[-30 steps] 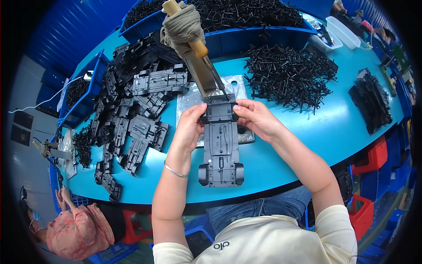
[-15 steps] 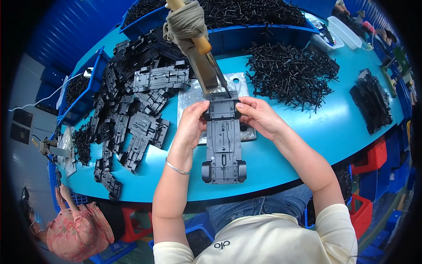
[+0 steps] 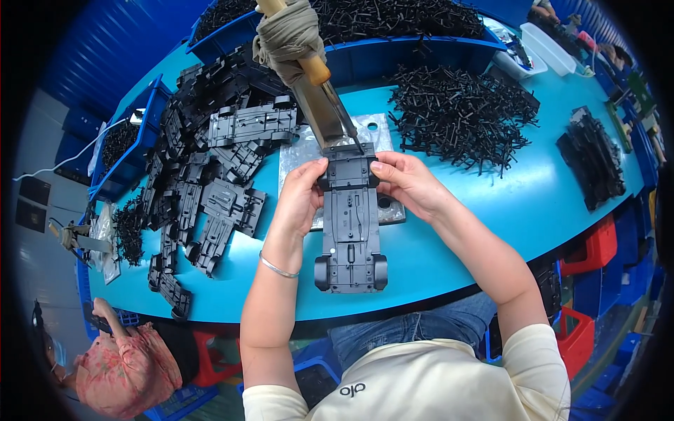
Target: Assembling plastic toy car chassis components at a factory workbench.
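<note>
Grey plastic toy car base (image 3: 349, 231): held underside up over the near edge of the turquoise table (image 3: 484, 231), long axis pointing away from the person, far end resting on a metal plate (image 3: 309, 151). Left hand (image 3: 300, 198): fingers pressed together on the base's left side, thumb near its top corner, pinching it. Right hand (image 3: 411, 184): closed on the right side likewise, so the two hands seem to steady the part squarely under the hanging tool (image 3: 319, 98). Hanging tool: cloth-wrapped wooden handle, metal shaft slanting down, tip touching the base's far end. Pile of like grey bases (image 3: 210, 175): left part of the table, within reach. Heap of small black rods (image 3: 460, 112): far right of the plate. Blue bins (image 3: 393, 49): along the far edge, holding more black pieces. Another person (image 3: 112, 365): below the table's left corner.
</note>
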`<control>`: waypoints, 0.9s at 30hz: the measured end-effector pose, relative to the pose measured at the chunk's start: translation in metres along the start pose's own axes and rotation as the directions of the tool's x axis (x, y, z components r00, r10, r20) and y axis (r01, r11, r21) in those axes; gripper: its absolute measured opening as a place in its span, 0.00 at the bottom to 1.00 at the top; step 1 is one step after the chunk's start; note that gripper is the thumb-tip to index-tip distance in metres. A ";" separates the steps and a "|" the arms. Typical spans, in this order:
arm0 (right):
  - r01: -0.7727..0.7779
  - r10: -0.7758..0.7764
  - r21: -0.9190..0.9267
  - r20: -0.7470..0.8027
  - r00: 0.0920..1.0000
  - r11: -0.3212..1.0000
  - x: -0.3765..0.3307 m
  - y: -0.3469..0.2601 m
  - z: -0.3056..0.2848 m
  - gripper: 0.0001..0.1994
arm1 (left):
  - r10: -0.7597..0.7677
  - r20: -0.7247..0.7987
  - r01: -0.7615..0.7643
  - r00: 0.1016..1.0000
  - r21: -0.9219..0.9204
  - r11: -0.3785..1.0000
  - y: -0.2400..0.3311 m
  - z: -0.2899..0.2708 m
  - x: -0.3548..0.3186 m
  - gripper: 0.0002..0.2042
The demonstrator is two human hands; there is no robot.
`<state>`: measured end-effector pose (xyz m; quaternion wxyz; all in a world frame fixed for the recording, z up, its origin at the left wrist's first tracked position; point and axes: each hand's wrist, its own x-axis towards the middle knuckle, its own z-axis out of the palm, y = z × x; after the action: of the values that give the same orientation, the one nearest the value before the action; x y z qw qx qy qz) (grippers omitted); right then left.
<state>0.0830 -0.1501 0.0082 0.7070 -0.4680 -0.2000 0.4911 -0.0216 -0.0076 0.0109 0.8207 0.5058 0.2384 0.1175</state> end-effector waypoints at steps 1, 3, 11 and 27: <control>-0.001 0.001 0.000 -0.005 1.000 1.000 0.000 0.000 0.000 0.14 | 0.003 -0.010 -0.003 1.000 0.000 1.000 0.001 0.000 0.000 0.11; -0.002 0.002 0.000 0.002 1.000 1.000 0.000 -0.001 -0.001 0.14 | 0.006 -0.005 -0.006 1.000 0.000 1.000 0.001 0.000 0.000 0.11; -0.002 0.002 0.002 0.001 1.000 1.000 0.001 0.000 -0.002 0.12 | 0.009 0.004 -0.009 1.000 0.003 1.000 0.001 0.002 -0.001 0.10; 0.003 -0.003 -0.022 -0.004 1.000 1.000 0.002 -0.002 -0.004 0.13 | -0.026 0.080 0.023 0.996 0.036 0.999 0.003 -0.004 0.000 0.12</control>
<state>0.0874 -0.1500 0.0075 0.7027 -0.4766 -0.2047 0.4870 -0.0235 -0.0032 0.0126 0.8220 0.5214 0.2134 0.0830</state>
